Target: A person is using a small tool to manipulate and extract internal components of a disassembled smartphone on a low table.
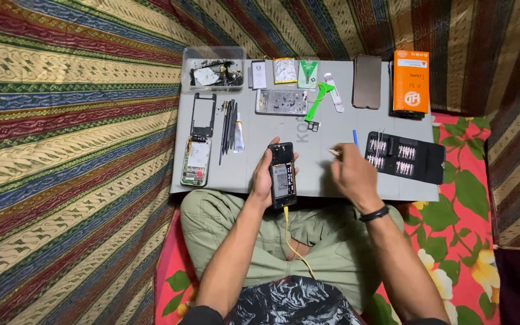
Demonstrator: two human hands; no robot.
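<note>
My left hand [262, 179] wraps around the side of an opened phone [283, 174], fingers curled over its far edge, holding it upright in my view at the near edge of the grey work mat [332, 180]. The phone's back is off, so its dark board and a pale patch in the middle show. A yellow cable [290, 241] runs from its near end down over my lap.

My right hand [351, 174] sits just right of the phone, fingers pinched on a thin tool [334, 152] whose pale tip points left toward the phone without touching it. A black band [374, 214] circles that wrist.

Right of this hand lies an open black bit case [405, 157], with a small blue stick [355, 137] just beside its left edge. On the left of the mat rests another stripped phone [196, 161] with a black frame [203, 114] beyond it, and a row of dark slim tools [229, 129] next to them. Along the far edge stand a clear parts box [213, 67], a few small packets [284, 70], a clear phone back [281, 102], a green pry tool [318, 99], a brown phone [366, 82] and an orange box [410, 81]. Striped cloth [67, 150] covers the left and far side; a red flowered cloth [461, 198] lies to the right.
</note>
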